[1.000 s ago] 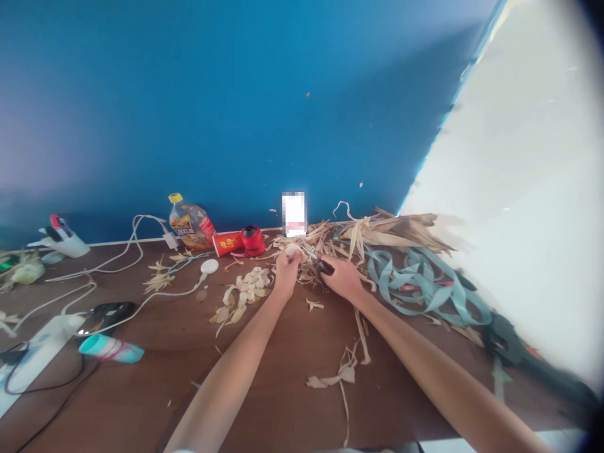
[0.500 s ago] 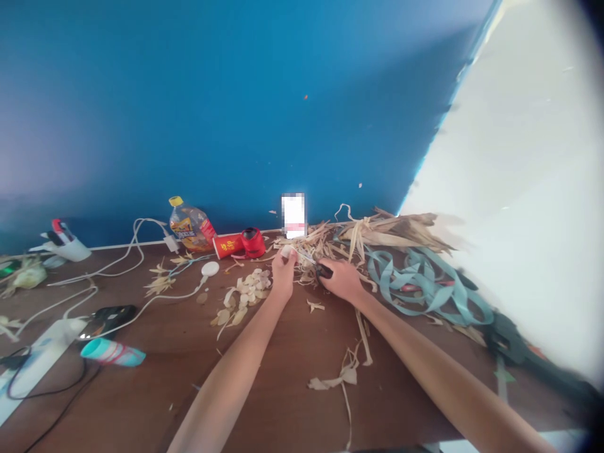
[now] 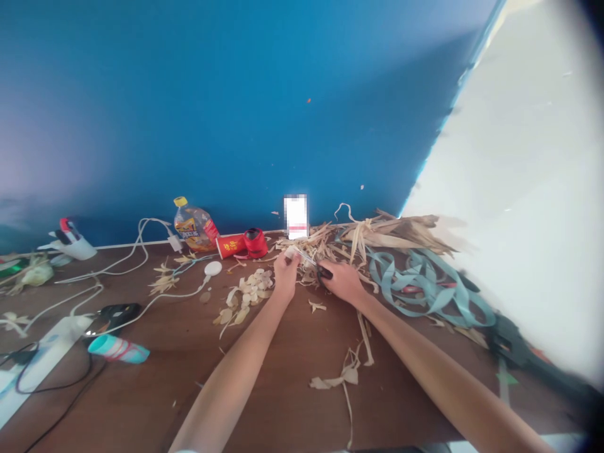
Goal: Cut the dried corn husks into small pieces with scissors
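Observation:
My left hand (image 3: 285, 277) is closed around a small pale husk piece (image 3: 291, 253) held up at its fingertips. My right hand (image 3: 343, 280) grips black-handled scissors (image 3: 317, 266) whose blades point left toward that piece. Both hands hover over the brown table (image 3: 264, 377) near the back wall. Just left of my left hand lies a heap of small cut husk pieces (image 3: 246, 294). Behind the hands is a pile of dry corn husks (image 3: 372, 234).
Teal ribbon loops (image 3: 422, 283) lie at the right. A red cup (image 3: 231, 245), red round object (image 3: 255, 242) and oil bottle (image 3: 194, 226) stand by the blue wall. White cables (image 3: 141, 236), a power strip (image 3: 42, 352) and a teal tube (image 3: 117, 349) are left. Husk scraps (image 3: 344, 374) lie near.
The view shifted slightly. Both hands stay together at the husk piece with the scissors; their positions barely differ.

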Available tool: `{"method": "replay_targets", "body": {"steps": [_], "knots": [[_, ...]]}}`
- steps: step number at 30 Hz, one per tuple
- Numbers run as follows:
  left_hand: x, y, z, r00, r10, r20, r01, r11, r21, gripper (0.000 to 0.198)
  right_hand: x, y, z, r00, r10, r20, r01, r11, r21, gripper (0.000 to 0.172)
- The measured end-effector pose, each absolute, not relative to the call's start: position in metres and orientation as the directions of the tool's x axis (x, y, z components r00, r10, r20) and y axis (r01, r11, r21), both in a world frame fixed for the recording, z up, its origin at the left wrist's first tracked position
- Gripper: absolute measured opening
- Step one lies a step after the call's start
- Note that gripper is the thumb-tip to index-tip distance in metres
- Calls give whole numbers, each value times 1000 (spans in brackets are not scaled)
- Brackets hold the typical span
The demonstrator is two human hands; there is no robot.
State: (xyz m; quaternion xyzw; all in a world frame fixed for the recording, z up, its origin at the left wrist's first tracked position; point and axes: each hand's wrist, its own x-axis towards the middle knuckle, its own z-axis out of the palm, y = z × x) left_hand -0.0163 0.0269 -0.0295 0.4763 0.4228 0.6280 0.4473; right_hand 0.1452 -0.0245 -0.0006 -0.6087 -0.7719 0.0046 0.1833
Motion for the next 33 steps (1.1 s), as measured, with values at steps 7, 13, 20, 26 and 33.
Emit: {"method": "replay_targets", "body": {"steps": [7,13,20,26,33], "knots": [[-17,31,-37,-144,961,234,-190,-259,947,33,147,-23,-2,-207,942,264,939,267,-215,23],[-17,31,-37,-142,955,260,-161,-281,946,31,150,-21,-4,-256,927,275,918,322,-233,22],[-16,30,-37,-159,959,234,-159,-259,953,30,151,-20,-6,-235,930,281,915,309,-260,22],[-16,27,-35,-78,961,264,-121,-272,955,28,151,-19,-9,-204,920,334,899,311,-307,25],[-14,27,-34,-89,964,252,-117,-262,958,29,152,-19,-9,-202,927,317,908,298,-294,24]]}}
